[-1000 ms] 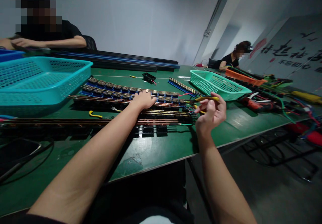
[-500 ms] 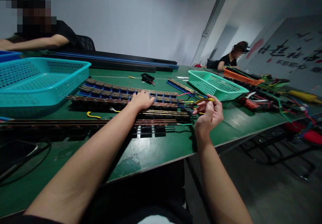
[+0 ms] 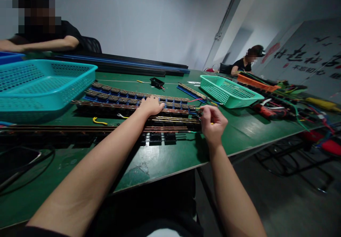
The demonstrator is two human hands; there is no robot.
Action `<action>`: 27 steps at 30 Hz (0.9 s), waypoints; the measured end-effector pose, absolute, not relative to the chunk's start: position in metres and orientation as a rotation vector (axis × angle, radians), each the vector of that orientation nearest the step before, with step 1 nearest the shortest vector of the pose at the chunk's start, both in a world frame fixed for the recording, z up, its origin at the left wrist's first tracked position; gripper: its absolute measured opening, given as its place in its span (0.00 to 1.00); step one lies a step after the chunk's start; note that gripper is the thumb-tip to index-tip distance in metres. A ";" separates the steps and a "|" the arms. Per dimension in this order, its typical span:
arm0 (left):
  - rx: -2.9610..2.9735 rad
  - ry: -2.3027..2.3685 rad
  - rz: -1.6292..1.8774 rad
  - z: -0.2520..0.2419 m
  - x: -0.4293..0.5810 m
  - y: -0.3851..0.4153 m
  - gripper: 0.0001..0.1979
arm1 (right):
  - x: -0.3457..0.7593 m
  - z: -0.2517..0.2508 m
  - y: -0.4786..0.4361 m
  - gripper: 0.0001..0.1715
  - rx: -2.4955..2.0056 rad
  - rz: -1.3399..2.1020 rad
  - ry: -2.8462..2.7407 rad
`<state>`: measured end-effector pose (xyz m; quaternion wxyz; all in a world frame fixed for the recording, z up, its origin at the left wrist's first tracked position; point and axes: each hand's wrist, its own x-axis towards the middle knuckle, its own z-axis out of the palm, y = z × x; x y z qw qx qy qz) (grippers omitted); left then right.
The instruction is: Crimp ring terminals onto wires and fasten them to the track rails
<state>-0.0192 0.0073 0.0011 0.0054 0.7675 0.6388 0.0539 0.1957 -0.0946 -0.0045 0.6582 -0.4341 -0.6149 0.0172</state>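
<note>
Long strips of brass rails on blue and black holders (image 3: 125, 100) lie side by side across the green table (image 3: 165, 155). My left hand (image 3: 151, 105) rests on top of them with fingers curled down, pressing a strip. My right hand (image 3: 212, 121) is closed at the right end of the strips, beside the coloured wire ends (image 3: 197, 105). It grips the yellow-handled pliers, of which only a sliver of yellow (image 3: 212, 123) shows behind the fingers.
A big blue mesh basket (image 3: 39, 86) stands at the left, a smaller green one (image 3: 227, 91) at the right. Loose yellow wires (image 3: 99, 120), a black part (image 3: 157, 82), tools and cables (image 3: 279, 109) lie around. One person sits far left, another far right.
My right hand has come down and to the left from mid-air to the right end of the strips; the yellow handles are now mostly hidden. My left hand stays put.
</note>
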 end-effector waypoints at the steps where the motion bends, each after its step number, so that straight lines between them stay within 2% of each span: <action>1: 2.399 2.003 0.168 0.001 -0.019 0.007 0.32 | 0.196 -0.006 -0.096 0.13 -1.000 -0.005 -1.537; 5: 2.388 2.017 0.175 0.000 -0.019 0.008 0.32 | 0.194 -0.012 -0.096 0.09 -0.973 -0.104 -2.034; 15: 2.400 2.022 0.191 0.000 -0.019 0.008 0.31 | 0.197 -0.010 -0.097 0.12 -0.961 -0.170 -2.245; 27: 2.394 2.008 0.170 0.001 -0.019 0.007 0.32 | 0.195 -0.016 -0.100 0.10 -1.007 -0.076 -1.885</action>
